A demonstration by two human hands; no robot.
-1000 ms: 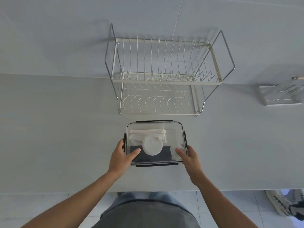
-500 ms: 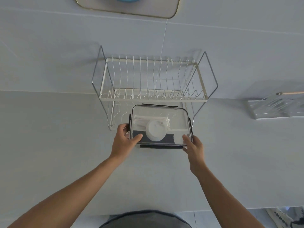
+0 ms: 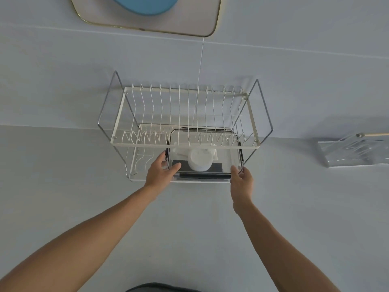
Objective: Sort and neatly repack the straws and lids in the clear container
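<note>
Place: a home kitchen
Worktop: a pale, plain worktop [image 3: 63, 186] meeting a light tiled wall [image 3: 63, 70] with thin grout lines
Rack: a two-tier wire dish rack [image 3: 185, 114] standing against the wall
Right side: a clear acrylic stand [image 3: 355, 152], its use unclear
On the wall: a gold-rimmed panel [image 3: 147, 24] at the top edge

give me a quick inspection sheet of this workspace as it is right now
surface: pale counter, bare around the rack
job's things: clear container, lid on, sits on the lower tier of the dish rack; white lids, white straws and dark items inside
clutter: clear acrylic stand at far right
hands: left hand at the container's near left corner, right hand at its near right corner
cables: nothing seen
surroundings: pale wall; gold-rimmed panel with blue shape above
</note>
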